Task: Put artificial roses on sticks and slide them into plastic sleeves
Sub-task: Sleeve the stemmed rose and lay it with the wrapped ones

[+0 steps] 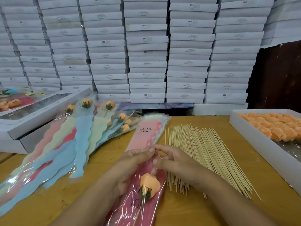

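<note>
The peach artificial rose [149, 185] on its thin wooden stick sits low in the centre of the frame, already inside a pink-backed clear plastic sleeve [138, 207] printed with "LOVE YOU". The bloom looks feather-light and soft, its petals easy to crush, so I'd say any holding belongs on the stick or the sleeve's edges, not the head. The film looks slick and crinkly and would likely slip or crease under a firm squeeze.

The left hand [130, 167] reaches in from the lower left, palm cradling the sleeve from beneath, thumb and fingers curled round its edge and pinching the film near the narrow end. The right hand [175, 162] comes from the lower right, fingers loosely bent, tips on the film beside the left thumb.

Just right lies a spread of bamboo skewers [203, 152] on the wooden table [195, 209]; further right, a white tray of peach roses [276, 128]. Finished sleeved roses [78, 136] fan out at left.
</note>
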